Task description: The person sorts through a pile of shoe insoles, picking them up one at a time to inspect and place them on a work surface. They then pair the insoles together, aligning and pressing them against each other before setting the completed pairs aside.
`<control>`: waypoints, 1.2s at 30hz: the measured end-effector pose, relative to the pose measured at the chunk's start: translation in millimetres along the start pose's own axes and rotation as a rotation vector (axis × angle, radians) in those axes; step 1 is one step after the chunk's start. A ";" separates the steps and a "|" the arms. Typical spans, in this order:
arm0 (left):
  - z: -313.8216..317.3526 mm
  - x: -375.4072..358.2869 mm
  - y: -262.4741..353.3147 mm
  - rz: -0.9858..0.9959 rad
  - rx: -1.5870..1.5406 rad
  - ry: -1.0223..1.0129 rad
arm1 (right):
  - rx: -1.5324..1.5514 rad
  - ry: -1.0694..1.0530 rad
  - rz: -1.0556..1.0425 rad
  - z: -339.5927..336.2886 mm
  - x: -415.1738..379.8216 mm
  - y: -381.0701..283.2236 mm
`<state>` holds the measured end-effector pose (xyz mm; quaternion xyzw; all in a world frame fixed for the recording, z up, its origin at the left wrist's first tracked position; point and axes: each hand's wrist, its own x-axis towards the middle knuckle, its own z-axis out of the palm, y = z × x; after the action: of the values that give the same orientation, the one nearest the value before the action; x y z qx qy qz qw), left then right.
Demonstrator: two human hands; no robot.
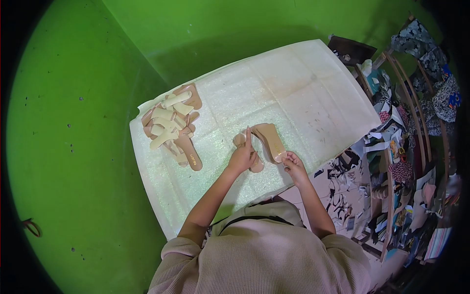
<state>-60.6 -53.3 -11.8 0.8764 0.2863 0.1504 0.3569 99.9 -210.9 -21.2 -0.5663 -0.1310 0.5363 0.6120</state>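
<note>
My right hand (294, 166) pinches the near end of a small stack of tan shoe insoles (270, 139). The stack is tilted, so several layered edges show along its left side, and gold lettering is on the top one. My left hand (241, 157) is just left of the stack, its index finger stretched out toward the stack's far end and its other fingers partly hidden. Under and beside that hand lies another tan insole (256, 166), with a rounded tan end (239, 139) showing on the hand's far side.
A heap of cream straps (164, 122) lies over tan insoles at the table's left, one lettered insole (194, 159) pointing toward me. A pale sheet covers the table (293, 73). Green walls (73, 98) stand behind and left; a rack of materials (391, 186) and floor scraps (342, 171) are right.
</note>
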 end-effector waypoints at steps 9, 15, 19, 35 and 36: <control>-0.2 7.4 3.2 -0.018 0.134 -0.107 | -0.077 -0.018 0.007 4.3 9.8 -3.9; -1.1 8.8 6.7 -0.018 0.166 -0.116 | -0.184 -0.022 -0.038 -3.4 15.0 3.3; 5.0 6.6 9.2 0.060 0.304 -0.076 | -0.243 0.020 -0.204 -6.3 19.6 19.3; 22.4 4.1 11.2 0.061 0.545 -0.177 | -0.293 0.065 -0.260 -12.3 17.2 20.8; 21.7 4.3 13.3 0.059 0.557 -0.187 | -0.293 0.063 -0.269 -12.1 17.4 21.4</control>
<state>-41.8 -70.1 -17.3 0.9586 0.2569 -0.0051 0.1229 105.1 -208.2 -50.7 -0.6433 -0.2630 0.4070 0.5928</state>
